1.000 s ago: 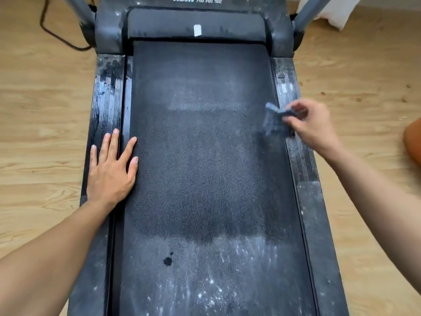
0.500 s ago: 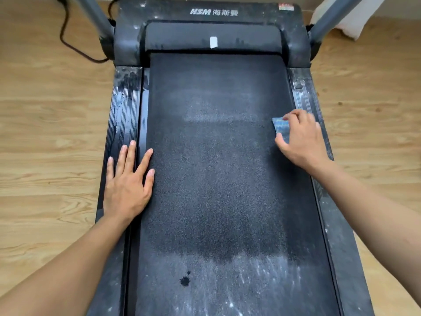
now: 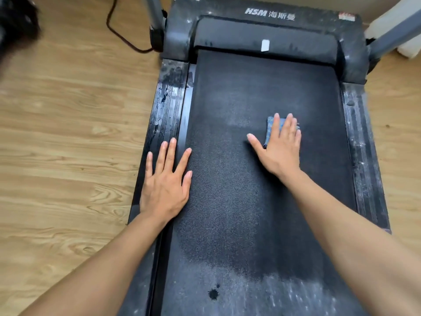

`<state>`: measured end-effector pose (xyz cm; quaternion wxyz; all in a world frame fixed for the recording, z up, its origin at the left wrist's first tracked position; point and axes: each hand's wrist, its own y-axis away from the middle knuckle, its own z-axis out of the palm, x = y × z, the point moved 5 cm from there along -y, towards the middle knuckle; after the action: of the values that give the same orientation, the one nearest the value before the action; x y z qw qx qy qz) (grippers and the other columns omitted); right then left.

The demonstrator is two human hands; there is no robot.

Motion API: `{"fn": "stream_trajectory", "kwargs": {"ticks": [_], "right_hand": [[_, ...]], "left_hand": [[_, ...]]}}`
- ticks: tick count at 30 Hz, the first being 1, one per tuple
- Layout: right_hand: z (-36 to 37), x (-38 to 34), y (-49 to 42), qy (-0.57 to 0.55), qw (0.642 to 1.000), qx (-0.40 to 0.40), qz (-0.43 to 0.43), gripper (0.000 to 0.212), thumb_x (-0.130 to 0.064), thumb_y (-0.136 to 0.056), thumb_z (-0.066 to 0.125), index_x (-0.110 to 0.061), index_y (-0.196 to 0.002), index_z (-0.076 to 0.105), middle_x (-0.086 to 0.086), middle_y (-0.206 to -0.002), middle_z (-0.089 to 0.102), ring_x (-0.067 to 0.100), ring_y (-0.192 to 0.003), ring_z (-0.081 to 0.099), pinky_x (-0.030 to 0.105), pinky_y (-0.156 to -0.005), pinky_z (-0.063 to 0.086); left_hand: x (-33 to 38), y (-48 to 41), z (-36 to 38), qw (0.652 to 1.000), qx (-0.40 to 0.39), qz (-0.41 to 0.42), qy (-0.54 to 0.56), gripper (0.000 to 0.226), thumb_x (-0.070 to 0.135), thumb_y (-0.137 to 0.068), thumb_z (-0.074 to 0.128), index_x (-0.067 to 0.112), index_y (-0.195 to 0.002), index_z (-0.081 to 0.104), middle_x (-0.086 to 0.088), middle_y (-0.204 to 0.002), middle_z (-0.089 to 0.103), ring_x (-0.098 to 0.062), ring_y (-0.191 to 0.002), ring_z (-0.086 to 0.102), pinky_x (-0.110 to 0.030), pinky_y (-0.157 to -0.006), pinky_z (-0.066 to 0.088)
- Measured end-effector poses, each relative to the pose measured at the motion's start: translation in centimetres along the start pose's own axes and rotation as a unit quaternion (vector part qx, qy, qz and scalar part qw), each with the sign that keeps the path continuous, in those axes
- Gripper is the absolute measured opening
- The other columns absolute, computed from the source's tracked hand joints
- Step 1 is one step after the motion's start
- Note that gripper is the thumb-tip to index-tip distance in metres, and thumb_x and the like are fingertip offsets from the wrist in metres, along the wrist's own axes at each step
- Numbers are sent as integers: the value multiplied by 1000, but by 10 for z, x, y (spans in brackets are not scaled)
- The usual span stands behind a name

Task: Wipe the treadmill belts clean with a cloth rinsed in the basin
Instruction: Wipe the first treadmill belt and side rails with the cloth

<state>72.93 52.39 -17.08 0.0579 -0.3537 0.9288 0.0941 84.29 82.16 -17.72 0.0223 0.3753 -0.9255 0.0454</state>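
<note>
My right hand (image 3: 279,147), fingers flat, is pressing the cloth (image 3: 271,128) inward from the belt's (image 3: 227,201) edge toward its dusty middle (left hand (image 3: 166,185) bracing, open).

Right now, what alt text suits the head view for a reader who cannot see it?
The right hand presses a blue cloth flat on the treadmill belt. The left hand rests flat over the belt's left edge and side rail. Pale dust marks the near end.

Black belt (image 3: 262,201) with pale grey dusty patches and one black blot (image 3: 213,293) — cloth (image 3: 271,128) blue, perhaps speckled; rails (image 3: 169,106) black, white-flecked; floor (image 3: 68,144) tan woodgrain
</note>
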Motion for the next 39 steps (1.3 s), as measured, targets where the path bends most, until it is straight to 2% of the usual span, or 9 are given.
{"fn": "stream_trajectory", "kwargs": {"ticks": [5,8,12,16,22,28,33,37,39], "right_hand": [[22,-126,8,15,987,-19,-157,100,-86,-92,12,-21,-167,-1,16,-173,-10,28,-160,-15,51,-129,-4],[36,-160,24,50,964,-31,-260,90,-77,-98,15,-22,-168,3,16,-174,-7,28,-161,-10,53,-129,-1],[30,-163,18,108,957,-38,-267,83,-67,-104,17,-15,-167,3,20,-173,-6,32,-161,-10,57,-128,-6],[33,-173,10,71,960,-36,-268,74,-47,-109,25,0,-164,8,22,-172,-3,32,-161,-6,49,-130,5],[43,-171,46,75,930,-33,-359,85,-65,-103,16,-8,-166,13,15,-174,7,26,-162,3,45,-130,9],[26,-107,48,59,958,-56,-277,100,-80,-97,20,-10,-166,9,14,-174,0,25,-162,-4,45,-130,4],[-6,24,44,55,991,-38,-119,99,-80,-99,22,-9,-166,4,14,-174,-4,26,-161,-7,46,-131,2],[-23,127,63,80,996,-50,4,110,-88,-92,14,-7,-166,-1,17,-174,-8,28,-161,-9,47,-131,0],[-27,153,75,106,992,-67,22,112,-88,-91,14,-5,-165,0,17,-174,-6,27,-161,-7,46,-131,0]], "left_hand": [[-3,2,1,999,5,-33,25,78,53,-104,27,10,-168,8,-6,-176,2,-19,-163,-1,-51,-131,9],[-6,0,0,998,2,-55,39,89,56,-99,33,6,-167,3,-13,-175,-4,-24,-163,-5,-47,-132,9],[-4,-1,-1,998,-13,-56,19,89,57,-100,31,3,-166,4,-15,-175,-4,-25,-163,-5,-47,-132,10],[-2,0,0,998,-21,-51,15,88,57,-101,30,3,-166,6,-15,-175,-5,-25,-163,-6,-48,-132,8],[-2,1,1,999,-5,-36,24,91,54,-95,36,1,-165,13,-17,-175,1,-27,-163,-1,-50,-131,11],[-3,0,0,999,0,-39,25,89,57,-99,35,0,-164,16,-16,-175,6,-26,-163,1,-49,-132,8],[-7,0,2,999,-4,-43,29,89,59,-99,33,1,-165,17,-16,-175,7,-25,-163,1,-47,-132,6],[-5,-1,1,998,3,-38,45,89,59,-99,34,1,-164,18,-17,-174,10,-26,-163,3,-46,-132,6],[-7,0,-1,998,3,-36,51,89,59,-99,33,1,-165,17,-16,-175,8,-26,-163,2,-46,-132,5]]}}
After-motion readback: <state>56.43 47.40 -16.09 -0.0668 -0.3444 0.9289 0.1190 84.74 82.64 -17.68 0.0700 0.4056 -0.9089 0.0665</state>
